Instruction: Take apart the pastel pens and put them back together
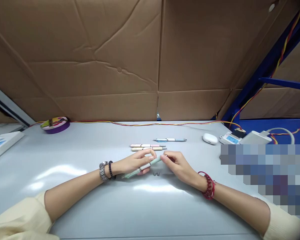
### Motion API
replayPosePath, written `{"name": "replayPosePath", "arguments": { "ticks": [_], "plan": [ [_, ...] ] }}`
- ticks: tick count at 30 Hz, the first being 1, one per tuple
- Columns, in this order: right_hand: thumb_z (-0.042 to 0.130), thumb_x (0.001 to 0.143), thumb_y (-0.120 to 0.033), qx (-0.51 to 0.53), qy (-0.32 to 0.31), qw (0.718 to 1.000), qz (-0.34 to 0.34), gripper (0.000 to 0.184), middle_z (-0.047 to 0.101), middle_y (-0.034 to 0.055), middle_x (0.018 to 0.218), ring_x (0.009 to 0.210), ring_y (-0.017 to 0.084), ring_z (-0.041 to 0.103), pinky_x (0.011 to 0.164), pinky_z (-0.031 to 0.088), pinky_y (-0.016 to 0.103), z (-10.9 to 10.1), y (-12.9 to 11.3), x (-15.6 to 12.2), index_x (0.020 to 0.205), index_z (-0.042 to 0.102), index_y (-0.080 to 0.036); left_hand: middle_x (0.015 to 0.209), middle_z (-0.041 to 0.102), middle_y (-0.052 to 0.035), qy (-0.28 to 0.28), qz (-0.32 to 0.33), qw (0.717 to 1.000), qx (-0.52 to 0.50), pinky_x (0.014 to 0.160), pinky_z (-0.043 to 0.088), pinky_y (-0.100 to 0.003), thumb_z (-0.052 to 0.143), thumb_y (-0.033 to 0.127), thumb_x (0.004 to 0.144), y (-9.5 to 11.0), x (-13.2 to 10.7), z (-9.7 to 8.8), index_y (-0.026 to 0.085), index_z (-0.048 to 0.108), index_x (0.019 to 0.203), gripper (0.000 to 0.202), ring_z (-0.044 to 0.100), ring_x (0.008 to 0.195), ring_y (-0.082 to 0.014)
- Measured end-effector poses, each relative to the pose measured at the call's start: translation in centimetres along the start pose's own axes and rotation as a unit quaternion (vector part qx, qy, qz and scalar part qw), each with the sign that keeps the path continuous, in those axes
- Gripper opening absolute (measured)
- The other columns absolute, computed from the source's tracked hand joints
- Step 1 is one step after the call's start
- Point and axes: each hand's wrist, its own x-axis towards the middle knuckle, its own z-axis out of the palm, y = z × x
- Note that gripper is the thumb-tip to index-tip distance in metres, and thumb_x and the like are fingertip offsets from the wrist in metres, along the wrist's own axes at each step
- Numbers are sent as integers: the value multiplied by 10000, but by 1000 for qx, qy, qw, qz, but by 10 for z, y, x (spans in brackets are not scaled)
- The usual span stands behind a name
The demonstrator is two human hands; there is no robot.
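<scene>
Pale-green plastic formed the barrel of the pen [155, 161], which was held in both hands low over the worktop [90, 206]. The grip of the left hand [137, 162] was closed around the middle of the barrel, thumb on top and fingers curled beneath. The grip of the right hand [176, 163] was pinched shut on the upper end of the same pen. The long axis of the pen ran from lower left to upper right, and its lower tip projected past the left hand towards the left wrist. Both hands were in contact, so neither was nearer. Two small metal parts [156, 173] lay on the worktop just beside the pen, on its near side, between the hands. Beyond the hands lay a pink pen [147, 145] and a beige pen [148, 149], side by side and close together, with a blue pen [170, 140] a little farther back. An earbud case [210, 138] and a power strip [233, 138] sat to the right, and a tape roll [55, 125] sat far left by the cardboard wall [115, 66]. The near edge of the worktop was well apart from the hands, crossed only by the forearms.
</scene>
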Motion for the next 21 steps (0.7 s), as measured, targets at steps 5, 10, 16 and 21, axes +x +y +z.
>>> {"name": "replayPosePath", "arguments": {
  "ticks": [5,10,16,21],
  "plan": [
    [243,945,-546,43,107,991,64,437,269,-54,578,474,115,258,434,249,250,-12,17,8,640,279,-236,904,587,-63,26,21,997,-74,401,291,-213,354,657,858,-5,3,-7,203,454,1167,558,465,479,-96],
    [359,920,-541,50,52,996,60,452,338,-48,556,482,114,309,466,278,253,-20,18,9,601,366,-220,550,402,53,121,65,985,-103,364,205,-191,308,629,891,-19,8,-16,151,478,623,574,262,371,-36],
    [554,854,-443,17,-76,997,10,414,323,-60,552,520,99,300,494,258,241,-8,0,-4,562,395,-198,448,312,115,171,94,978,-70,346,244,-175,435,508,939,-32,12,-19,157,471,616,478,238,324,-35],
    [526,883,-394,-3,-81,997,-11,394,305,-59,572,541,103,279,505,244,245,-7,0,-4,574,380,-198,430,329,102,142,92,986,-12,381,286,-187,439,512,934,-26,9,-16,165,432,539,526,315,352,-51]
  ]
}}
